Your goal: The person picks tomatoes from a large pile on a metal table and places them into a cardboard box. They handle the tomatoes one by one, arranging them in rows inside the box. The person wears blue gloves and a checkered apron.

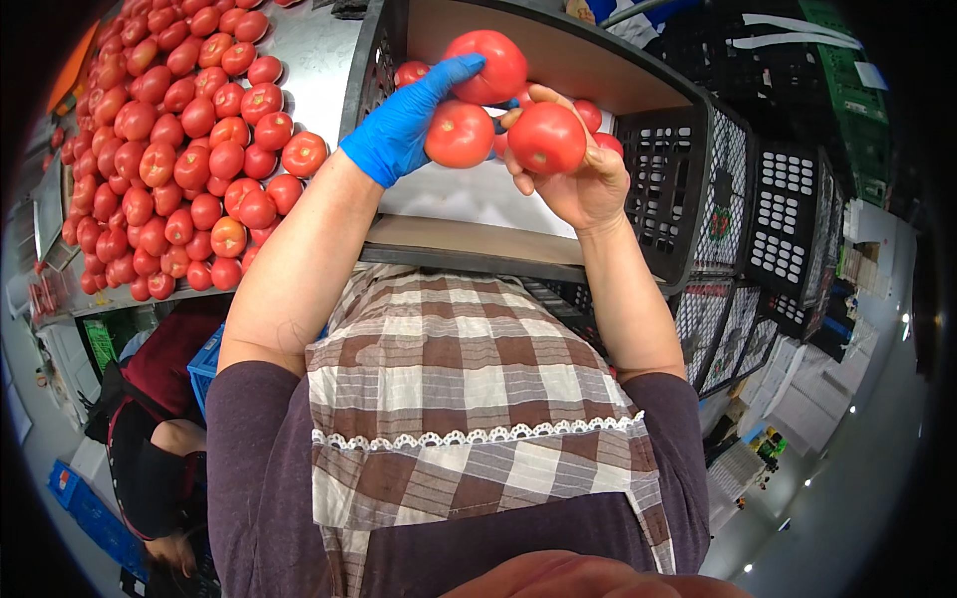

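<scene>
My left hand (404, 125), in a blue glove, grips two red tomatoes over a black crate (474, 259). One large tomato (488, 68) is at its thumb, and a second tomato (460, 135) sits lower, beside the palm. Bare, my right hand (583, 189) is closed round another tomato (547, 140), close to the left hand's pair. The crate has brown lining on its sides and a white bottom. Behind my hands more tomatoes show inside it, one at the far left (411, 74) and others at the right (588, 116).
A big heap of tomatoes (179, 149) covers the metal table (319, 60) to the left. Stacked black crates (788, 214) stand at the right, with green crates (842, 100) behind. Another person (159, 439) is at the lower left, near a blue crate (95, 513).
</scene>
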The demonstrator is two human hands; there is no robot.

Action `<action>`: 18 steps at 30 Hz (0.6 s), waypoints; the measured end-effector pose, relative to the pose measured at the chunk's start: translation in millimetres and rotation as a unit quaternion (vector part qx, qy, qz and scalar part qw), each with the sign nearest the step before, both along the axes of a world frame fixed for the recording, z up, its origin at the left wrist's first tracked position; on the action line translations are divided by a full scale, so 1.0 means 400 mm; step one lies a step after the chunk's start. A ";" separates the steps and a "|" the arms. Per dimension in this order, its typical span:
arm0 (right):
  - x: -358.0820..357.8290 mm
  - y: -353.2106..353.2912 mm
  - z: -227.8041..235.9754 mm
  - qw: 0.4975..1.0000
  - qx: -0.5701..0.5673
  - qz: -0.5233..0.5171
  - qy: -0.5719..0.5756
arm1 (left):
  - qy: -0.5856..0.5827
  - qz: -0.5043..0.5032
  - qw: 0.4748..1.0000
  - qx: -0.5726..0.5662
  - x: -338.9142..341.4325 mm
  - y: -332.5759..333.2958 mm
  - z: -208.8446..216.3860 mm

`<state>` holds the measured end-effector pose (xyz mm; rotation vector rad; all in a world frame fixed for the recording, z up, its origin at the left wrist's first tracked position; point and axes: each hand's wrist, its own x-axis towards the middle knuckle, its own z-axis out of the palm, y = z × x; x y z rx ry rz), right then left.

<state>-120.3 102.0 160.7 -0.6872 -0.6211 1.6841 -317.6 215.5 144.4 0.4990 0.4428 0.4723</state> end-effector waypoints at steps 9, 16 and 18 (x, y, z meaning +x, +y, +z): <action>0.024 0.019 -0.029 0.992 -0.040 0.027 0.115 | 0.017 0.018 1.000 0.012 -0.006 0.018 -0.017; 0.008 0.035 -0.038 0.994 -0.091 -0.039 -0.035 | -0.030 0.003 0.999 -0.023 -0.004 0.032 -0.042; -0.003 0.044 -0.042 0.982 -0.107 -0.073 -0.138 | -0.075 0.000 0.996 -0.057 -0.006 0.037 -0.035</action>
